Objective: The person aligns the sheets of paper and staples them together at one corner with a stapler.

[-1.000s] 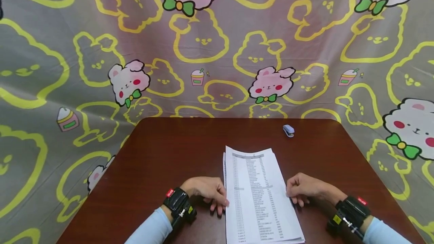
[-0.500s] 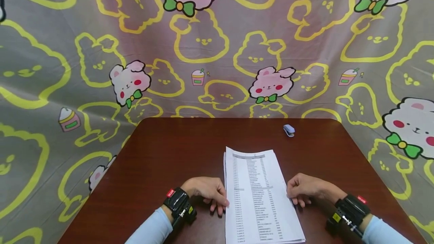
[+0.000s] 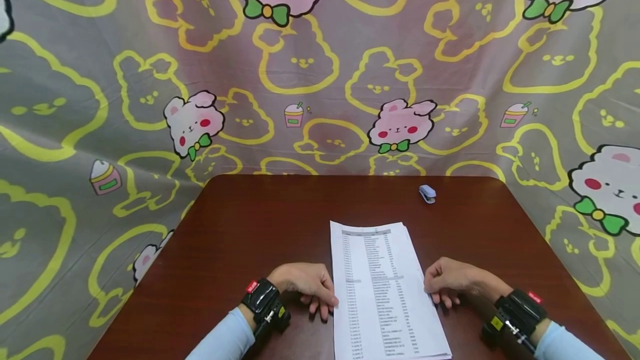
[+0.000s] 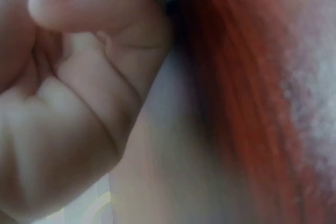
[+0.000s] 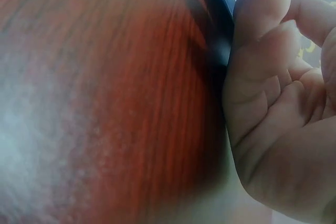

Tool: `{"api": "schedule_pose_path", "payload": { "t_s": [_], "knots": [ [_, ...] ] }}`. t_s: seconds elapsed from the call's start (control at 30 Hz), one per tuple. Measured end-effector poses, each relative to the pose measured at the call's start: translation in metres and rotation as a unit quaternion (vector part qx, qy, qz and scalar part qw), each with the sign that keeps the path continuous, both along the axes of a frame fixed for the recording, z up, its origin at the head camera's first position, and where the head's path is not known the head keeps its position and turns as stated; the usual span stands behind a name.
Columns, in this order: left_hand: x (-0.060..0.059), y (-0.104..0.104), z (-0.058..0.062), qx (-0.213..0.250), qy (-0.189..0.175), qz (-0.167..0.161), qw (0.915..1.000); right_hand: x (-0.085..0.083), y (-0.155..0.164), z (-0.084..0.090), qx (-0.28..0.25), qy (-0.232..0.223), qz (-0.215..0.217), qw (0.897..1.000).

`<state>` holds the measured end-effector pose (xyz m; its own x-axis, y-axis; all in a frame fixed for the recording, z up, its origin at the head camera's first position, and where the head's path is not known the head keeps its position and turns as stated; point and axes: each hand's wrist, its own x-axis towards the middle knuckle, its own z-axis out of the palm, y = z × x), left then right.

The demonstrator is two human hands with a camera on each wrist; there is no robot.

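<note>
A stack of white printed sheets [image 3: 367, 271], covered in table-like rows of text, lies lengthwise before me in the head view. My left hand [image 3: 306, 285] pinches its left edge between thumb and fingers. At the opposite edge my right hand [image 3: 452, 279] grips the paper the same way, with its lower fingers bent underneath. A slight curve runs across the stack's top end. In the left wrist view the left hand [image 4: 79, 93] shows curled fingers, but the paper is hard to make out. The right wrist view shows the curled right hand [image 5: 289, 103] beside a dark edge.
A small lavender stapler [image 3: 427, 193] sits toward the far right of the dark reddish-brown table [image 3: 260, 221]. Behind the table hangs a grey cloth [image 3: 340, 79] with cartoon figures. Each wrist wears a black camera band [image 3: 265, 301].
The stack's top sheet has shifted slightly left over the sheets beneath, whose edges now peek out at the upper right. Both hands keep almost the same place.
</note>
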<state>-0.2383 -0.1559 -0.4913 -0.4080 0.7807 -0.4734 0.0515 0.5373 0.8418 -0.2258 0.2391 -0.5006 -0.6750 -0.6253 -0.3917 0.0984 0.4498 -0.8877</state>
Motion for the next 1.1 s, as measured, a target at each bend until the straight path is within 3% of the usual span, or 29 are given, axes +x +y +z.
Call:
{"api": "schedule_pose_path", "payload": {
  "t_s": [0.6,0.77,0.93,1.1],
  "knots": [
    [-0.004,-0.005,0.0,-0.01,-0.018,0.015,0.9997,-0.001,0.006,0.004,0.021,0.008,0.0,1.0],
    [-0.01,-0.009,0.002,-0.008,0.015,0.03,0.9994,-0.004,0.008,0.006,0.042,0.019,-0.027,0.999],
    [-0.014,-0.014,0.006,-0.027,0.079,0.079,0.9934,-0.008,0.009,0.007,0.064,0.037,-0.073,0.995],
    [-0.02,-0.019,0.012,-0.042,0.097,0.161,0.9812,-0.017,0.009,0.009,0.08,0.05,-0.104,0.99]
  ]
}}
